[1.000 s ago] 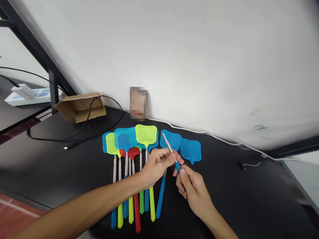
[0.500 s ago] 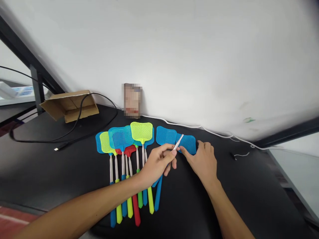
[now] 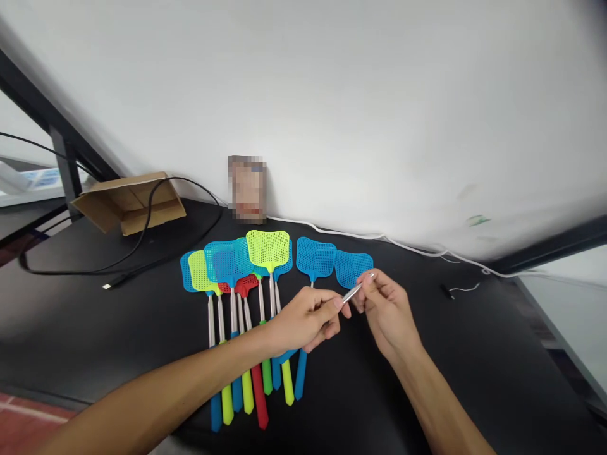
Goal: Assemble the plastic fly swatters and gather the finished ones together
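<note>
My left hand (image 3: pixel 315 319) is closed around a fly swatter handle, whose thin silver metal rod (image 3: pixel 351 294) points up to the right. A bit of blue grip shows below that hand. The fingers of my right hand (image 3: pixel 386 306) pinch the rod near its upper end. Just behind them a blue mesh swatter head (image 3: pixel 353 268) lies on the table, its lower edge partly hidden by the fingers. To its left is another blue fly swatter (image 3: pixel 316 258), its shaft mostly covered by my left hand. Several more fly swatters, including a lime-yellow one (image 3: pixel 269 249) and a red one (image 3: pixel 259 395), lie overlapping on the left.
An open cardboard box (image 3: pixel 133 205) stands at the back left of the black table (image 3: pixel 474 366). A black cable (image 3: pixel 90 272) loops past it. A blurred-out box (image 3: pixel 247 189) leans on the wall, and a white cable (image 3: pixel 341 234) runs along the wall's foot.
My right hand has left the side of the blue swatter head and now pinches the metal rod. My left hand has moved slightly right and down, with the rod tilted lower.
</note>
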Demonstrator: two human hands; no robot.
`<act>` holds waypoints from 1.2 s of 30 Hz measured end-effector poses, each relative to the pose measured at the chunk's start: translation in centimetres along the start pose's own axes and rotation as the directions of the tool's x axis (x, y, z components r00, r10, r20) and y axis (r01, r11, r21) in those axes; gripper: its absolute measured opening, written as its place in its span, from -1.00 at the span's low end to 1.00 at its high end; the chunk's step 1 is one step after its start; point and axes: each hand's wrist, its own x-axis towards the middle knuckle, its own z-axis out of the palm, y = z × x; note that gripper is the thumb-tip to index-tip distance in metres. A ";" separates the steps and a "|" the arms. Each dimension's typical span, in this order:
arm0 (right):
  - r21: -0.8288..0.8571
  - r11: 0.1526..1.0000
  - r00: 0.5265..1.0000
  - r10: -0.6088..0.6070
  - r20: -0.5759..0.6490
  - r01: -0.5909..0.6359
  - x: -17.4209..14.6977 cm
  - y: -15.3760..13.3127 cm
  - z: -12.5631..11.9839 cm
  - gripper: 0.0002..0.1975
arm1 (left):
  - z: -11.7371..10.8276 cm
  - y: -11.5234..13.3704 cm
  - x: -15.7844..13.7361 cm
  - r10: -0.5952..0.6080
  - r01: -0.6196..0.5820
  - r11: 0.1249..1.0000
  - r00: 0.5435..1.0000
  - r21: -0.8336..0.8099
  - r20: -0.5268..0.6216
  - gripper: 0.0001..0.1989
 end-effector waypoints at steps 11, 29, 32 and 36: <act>-0.057 0.997 0.995 0.064 0.074 -0.060 -1.2 0.6 0.5 -0.69 | -0.2 -0.4 -0.1 -0.079 0.082 0.991 0.996 -0.106 0.034 -0.60; 0.040 0.998 0.970 -0.043 -0.240 0.055 -0.2 -1.0 -1.5 -0.73 | -0.1 -0.5 -0.1 -0.071 0.079 0.995 0.991 -0.067 0.113 -0.55; 0.017 0.999 0.985 -0.024 -0.171 0.027 -1.1 -0.3 -0.1 -0.72 | -0.2 -0.4 -0.1 -0.060 0.067 0.993 0.995 -0.094 0.078 -0.58; -0.045 0.995 0.996 0.085 -0.029 -0.087 -2.5 1.0 1.8 -0.72 | -0.3 -0.3 0.0 -0.038 0.043 0.990 0.998 -0.137 0.041 -0.57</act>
